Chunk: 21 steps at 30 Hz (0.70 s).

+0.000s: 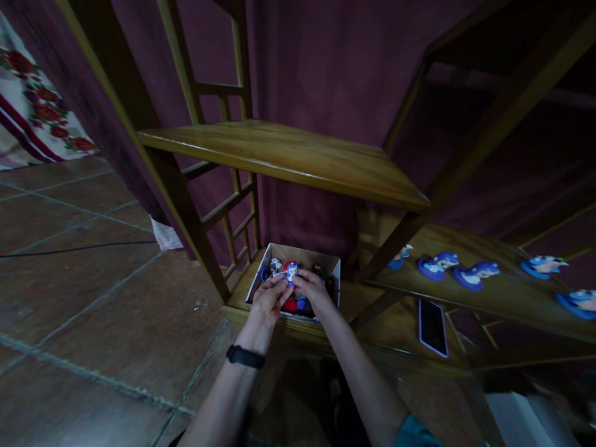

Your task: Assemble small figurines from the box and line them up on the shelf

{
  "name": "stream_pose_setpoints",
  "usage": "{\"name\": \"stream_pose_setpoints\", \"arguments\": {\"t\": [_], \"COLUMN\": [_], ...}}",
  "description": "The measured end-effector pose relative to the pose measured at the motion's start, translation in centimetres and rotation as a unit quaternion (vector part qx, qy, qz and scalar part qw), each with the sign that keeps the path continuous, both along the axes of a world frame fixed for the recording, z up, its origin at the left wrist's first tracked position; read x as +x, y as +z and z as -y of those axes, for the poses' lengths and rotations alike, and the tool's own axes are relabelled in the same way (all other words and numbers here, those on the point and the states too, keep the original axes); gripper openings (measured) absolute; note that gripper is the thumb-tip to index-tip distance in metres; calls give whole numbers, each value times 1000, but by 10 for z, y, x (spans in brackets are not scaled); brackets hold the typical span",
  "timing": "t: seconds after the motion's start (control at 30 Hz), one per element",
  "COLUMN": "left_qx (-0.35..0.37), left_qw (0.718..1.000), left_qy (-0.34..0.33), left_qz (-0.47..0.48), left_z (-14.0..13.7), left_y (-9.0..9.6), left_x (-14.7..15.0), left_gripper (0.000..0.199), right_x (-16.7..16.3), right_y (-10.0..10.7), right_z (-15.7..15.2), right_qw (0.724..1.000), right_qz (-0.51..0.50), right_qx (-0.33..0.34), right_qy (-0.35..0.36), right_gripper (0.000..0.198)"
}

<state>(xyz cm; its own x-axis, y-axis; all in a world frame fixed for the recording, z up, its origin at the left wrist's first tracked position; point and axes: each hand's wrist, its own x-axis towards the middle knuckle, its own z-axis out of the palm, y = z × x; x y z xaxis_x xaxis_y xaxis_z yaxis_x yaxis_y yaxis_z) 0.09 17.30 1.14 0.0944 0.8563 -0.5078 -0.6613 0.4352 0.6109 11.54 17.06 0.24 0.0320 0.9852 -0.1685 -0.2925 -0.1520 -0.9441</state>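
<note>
Blue-and-white figurine (292,273) held by the fingertips over an open-topped box (305,253)

The figurine sits between the left grip (267,298) and the right grip (308,287), caught by the fingers of both. Each grip is narrow, its fingertips on the figurine: the left grip from below and to the left, the right grip from the right. The figurine stands roughly upright, just beyond the fingertips as the wearer looks down; its exact height above the box's contents cannot be told. A dark wristband (245,357) circles the left wrist, and a teal sleeve (415,431) shows on the right arm.

Pale-edged, the box rests on a low wooden shelf (356,297), beneath a wider wooden board (288,155). Inside it, around the grips, lie small coloured pieces, among them a white-and-blue figure (276,264) to the left and a red piece (289,305) nearer the wearer; most are too small or too covered to make out.

To the right, well apart from the grips, 5 blue-based figurines (475,275) are spread along another shelf (503,298). Below them lies a phone (433,328) with a dark screen. Purple curtain (316,68) hangs behind the wooden frame, and brown tiles (93,267) cover the floor at left
</note>
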Motion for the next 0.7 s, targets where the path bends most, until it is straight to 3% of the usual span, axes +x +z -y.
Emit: {"name": "stream_pose_setpoints", "arguments": {"t": [0.23,0.7], "left_qx": [-11,-7], "left_qw": [999,999], "left_qy": [0,-8], "left_qz": [32,33], "left_z": [-2,-4], "left_y": [0,-2], "left_x": [-3,-5], "left_gripper": [21,19], "right_x": [5,8], "right_y": [7,-1], "right_z": [2,1], "right_qw": [998,999], "right_qz": [-44,1], "right_qx": [1,23], "right_qy": [35,48], "right_gripper": [30,42]}}
